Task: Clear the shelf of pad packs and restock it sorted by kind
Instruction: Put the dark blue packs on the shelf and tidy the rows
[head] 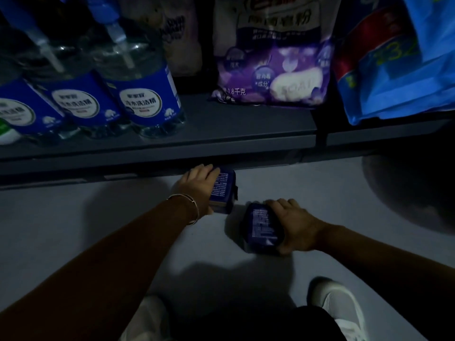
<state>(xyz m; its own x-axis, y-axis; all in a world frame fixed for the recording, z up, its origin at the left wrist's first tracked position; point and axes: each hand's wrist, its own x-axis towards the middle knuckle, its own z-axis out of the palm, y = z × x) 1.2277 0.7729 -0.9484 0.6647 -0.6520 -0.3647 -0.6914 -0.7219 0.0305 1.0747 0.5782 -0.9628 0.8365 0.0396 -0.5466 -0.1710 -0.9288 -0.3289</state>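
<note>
Dimly lit, L to R: detergent bottles point(145, 104) upright on grey shelf point(221, 134), purple soap-powder bag point(270, 77) mid-shelf, blue bag point(398, 77) far R. Below shelf edge, on floor point(98, 217): left hand point(199, 184) w/ bracelet point(190, 205) gripping dark blue pad pack point(222, 190), fingers curled over top. Just beside, apart: right hand point(293, 225) gripping second pad pack point(262, 227), tilted. White shoes point(342, 306) at bottom.
</note>
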